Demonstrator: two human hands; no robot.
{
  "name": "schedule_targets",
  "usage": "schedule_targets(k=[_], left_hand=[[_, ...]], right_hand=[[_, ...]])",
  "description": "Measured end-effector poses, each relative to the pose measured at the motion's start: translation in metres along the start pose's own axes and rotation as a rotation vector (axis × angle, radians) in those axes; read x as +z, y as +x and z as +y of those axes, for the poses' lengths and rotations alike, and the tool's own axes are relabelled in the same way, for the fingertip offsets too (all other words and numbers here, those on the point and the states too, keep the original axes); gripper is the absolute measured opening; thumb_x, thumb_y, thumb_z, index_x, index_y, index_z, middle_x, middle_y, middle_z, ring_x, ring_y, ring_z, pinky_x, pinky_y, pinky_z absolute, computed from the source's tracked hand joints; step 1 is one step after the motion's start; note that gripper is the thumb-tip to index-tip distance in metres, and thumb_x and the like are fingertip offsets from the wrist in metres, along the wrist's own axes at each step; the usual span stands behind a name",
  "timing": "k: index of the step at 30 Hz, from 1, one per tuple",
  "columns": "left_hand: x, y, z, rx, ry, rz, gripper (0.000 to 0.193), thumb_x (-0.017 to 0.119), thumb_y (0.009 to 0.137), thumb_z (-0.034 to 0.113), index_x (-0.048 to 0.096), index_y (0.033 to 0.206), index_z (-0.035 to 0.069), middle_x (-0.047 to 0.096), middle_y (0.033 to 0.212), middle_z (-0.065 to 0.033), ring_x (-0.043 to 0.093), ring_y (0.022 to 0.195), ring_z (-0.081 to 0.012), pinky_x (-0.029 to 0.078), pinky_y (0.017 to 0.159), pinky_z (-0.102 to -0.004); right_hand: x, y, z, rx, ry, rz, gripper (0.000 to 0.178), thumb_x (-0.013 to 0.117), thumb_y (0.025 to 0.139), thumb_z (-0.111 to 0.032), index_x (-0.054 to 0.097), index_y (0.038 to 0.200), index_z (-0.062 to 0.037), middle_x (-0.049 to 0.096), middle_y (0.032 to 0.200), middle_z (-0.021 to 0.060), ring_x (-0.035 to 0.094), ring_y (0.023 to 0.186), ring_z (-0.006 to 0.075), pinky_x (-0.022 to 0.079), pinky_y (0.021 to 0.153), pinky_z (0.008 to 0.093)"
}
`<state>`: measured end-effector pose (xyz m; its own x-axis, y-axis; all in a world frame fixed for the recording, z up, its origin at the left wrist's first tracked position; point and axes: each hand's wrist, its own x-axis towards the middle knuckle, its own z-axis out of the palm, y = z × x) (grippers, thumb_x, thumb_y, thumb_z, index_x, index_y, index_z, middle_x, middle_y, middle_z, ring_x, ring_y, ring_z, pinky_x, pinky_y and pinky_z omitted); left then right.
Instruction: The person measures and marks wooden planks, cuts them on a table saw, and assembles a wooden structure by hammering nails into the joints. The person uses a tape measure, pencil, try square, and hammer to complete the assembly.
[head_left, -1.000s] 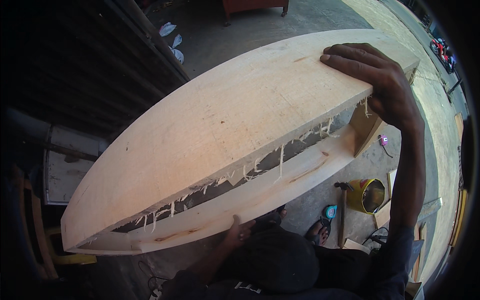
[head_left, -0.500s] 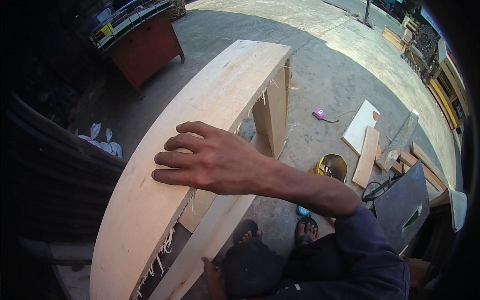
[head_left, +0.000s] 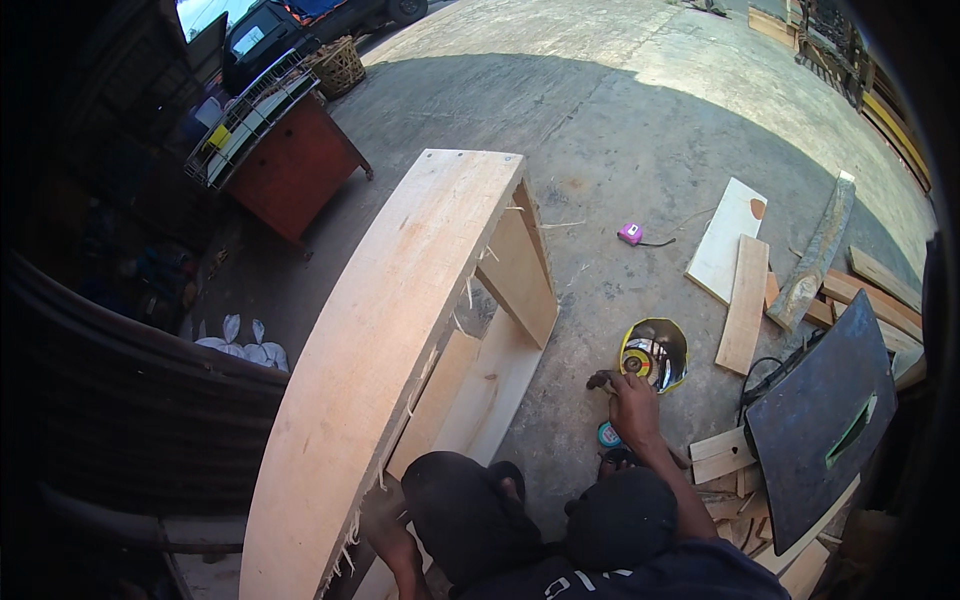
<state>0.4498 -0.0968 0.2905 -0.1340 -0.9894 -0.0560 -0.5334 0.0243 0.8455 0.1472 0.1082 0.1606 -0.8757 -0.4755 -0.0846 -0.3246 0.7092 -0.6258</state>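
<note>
A curved wooden frame (head_left: 375, 285) of pale boards stands on edge before me, with ragged splinters along the upper board's right edge. My left hand (head_left: 388, 515) is in shadow at that edge, beside my knee, and its fingers are mostly hidden. To the right, my right hand (head_left: 637, 405) is off the wood, at the near side of a yellow-rimmed round tin (head_left: 682, 372). Its fingers point toward the left and look apart, and no held thing can be made out. A round disc with a coloured label (head_left: 637, 362) shows at the tin's opening.
A pink tape measure (head_left: 630, 234) lies on the concrete beyond the tin. A turquoise round object (head_left: 609, 434) sits near my foot. Loose boards (head_left: 742, 305) and a dark slotted panel (head_left: 822, 425) are at the right. A red cabinet (head_left: 298, 160) stands at the back left.
My right hand has left the upper board and moved right and nearer, to the tin. My left hand has shifted up to the splintered edge. The view has shifted, showing a vehicle at the back.
</note>
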Motion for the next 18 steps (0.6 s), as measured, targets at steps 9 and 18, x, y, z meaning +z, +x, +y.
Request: schedule_targets(k=[9, 18], left_hand=[[0.015, -0.042, 0.172, 0.495, 0.436, -0.539, 0.036, 0.044, 0.100, -0.013, 0.066, 0.125, 0.001, 0.069, 0.102, -0.0166, 0.071, 0.093, -0.0200, 0.056, 0.080, -0.0320], [0.040, 0.040, 0.310, 0.338, -0.115, -0.962, 0.041, 0.062, 0.106, 0.014, 0.055, 0.137, -0.011, 0.068, 0.123, -0.0259, 0.070, 0.119, -0.0316, 0.060, 0.100, -0.0402]], right_hand=[[0.070, -0.068, 0.086, -0.111, -0.114, 0.272, 0.041, 0.070, 0.078, -0.007, 0.070, 0.119, -0.0083, 0.064, 0.109, 0.0137, 0.059, 0.113, 0.0339, 0.045, 0.100, 0.0512], [0.075, -0.078, 0.145, 0.321, -0.049, -0.216, 0.040, 0.071, 0.082, -0.018, 0.067, 0.119, -0.0033, 0.072, 0.109, 0.0248, 0.070, 0.101, 0.0496, 0.056, 0.086, 0.0587]])
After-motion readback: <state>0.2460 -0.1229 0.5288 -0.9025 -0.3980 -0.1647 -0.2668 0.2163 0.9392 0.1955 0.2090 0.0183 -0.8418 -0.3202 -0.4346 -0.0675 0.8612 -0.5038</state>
